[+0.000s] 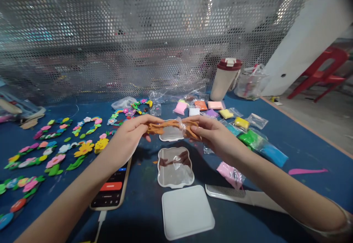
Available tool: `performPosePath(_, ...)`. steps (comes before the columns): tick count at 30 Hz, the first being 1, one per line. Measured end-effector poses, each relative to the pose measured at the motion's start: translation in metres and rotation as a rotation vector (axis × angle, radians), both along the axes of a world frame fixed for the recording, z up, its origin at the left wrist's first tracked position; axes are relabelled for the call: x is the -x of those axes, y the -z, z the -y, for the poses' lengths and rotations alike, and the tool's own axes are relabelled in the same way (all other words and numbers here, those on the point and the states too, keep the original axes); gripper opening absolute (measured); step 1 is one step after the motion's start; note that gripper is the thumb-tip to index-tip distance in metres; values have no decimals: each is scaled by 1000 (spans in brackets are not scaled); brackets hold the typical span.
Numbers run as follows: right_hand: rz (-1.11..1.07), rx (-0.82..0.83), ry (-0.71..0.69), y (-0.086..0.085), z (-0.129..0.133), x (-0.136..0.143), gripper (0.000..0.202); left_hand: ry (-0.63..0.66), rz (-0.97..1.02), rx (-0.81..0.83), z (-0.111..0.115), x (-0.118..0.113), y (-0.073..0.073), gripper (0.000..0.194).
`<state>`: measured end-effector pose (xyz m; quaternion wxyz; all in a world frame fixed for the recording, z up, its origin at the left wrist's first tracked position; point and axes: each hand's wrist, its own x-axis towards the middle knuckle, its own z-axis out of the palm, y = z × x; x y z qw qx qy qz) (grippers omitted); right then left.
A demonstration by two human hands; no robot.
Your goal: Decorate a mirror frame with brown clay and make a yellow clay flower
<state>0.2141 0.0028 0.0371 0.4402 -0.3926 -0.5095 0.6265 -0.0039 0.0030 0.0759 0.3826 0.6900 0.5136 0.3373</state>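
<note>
Above the middle of the blue table, my left hand [131, 134] and my right hand [206, 129] grip the two ends of a stretched, uneven strip of orange-brown modelling clay [168, 124]. A bit of clear plastic wraps it near my right fingers. Both hands are closed, thumbs and fingertips pinching. Right behind the clay is a small wavy-edged mirror [172, 134], partly covered. Below the hands lies a second wavy-edged mirror [176, 167], reflecting them. Nearest me is a white rounded rectangular plate [187, 211].
Colourful clay-decorated frames [33, 154] spread across the left. A phone [110, 193] on a cable lies under my left arm. Right are clay packets [252, 140], a white comb [228, 193], a pink tool [307, 171] and a tumbler [224, 79]. Perforated metal [124, 44] stands behind.
</note>
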Motion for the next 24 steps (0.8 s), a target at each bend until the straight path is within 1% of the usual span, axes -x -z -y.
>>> performPosePath(3,-18,0,-29,0,3,3,22,99,-65,23,-1,-1,4,32)
performPosePath(5,-10,-13,-44,0,5,4,24,156,-97,25,0,-2,4,31)
performPosePath(7,8,-46,-70,1,7,5,26,165,-152,16,1,-5,3,27)
performPosePath(9,33,-94,-95,3,8,6,29,145,-211,-33,2,-6,1,23)
performPosePath(12,112,-151,-99,5,10,7,37,164,-262,-97,3,-6,0,26)
performPosePath(16,248,-221,-73,8,13,9,46,263,-299,31,5,-5,2,28)
performPosePath(18,271,-258,-74,9,14,9,47,304,-315,75,6,-6,3,30)
performPosePath(19,250,-248,-97,9,15,10,47,322,-317,93,7,-7,4,31)
performPosePath(21,146,-166,-170,10,16,11,43,346,-325,136,6,-8,5,32)
performPosePath(24,-62,-38,-248,13,17,13,34,327,-345,174,5,-8,8,33)
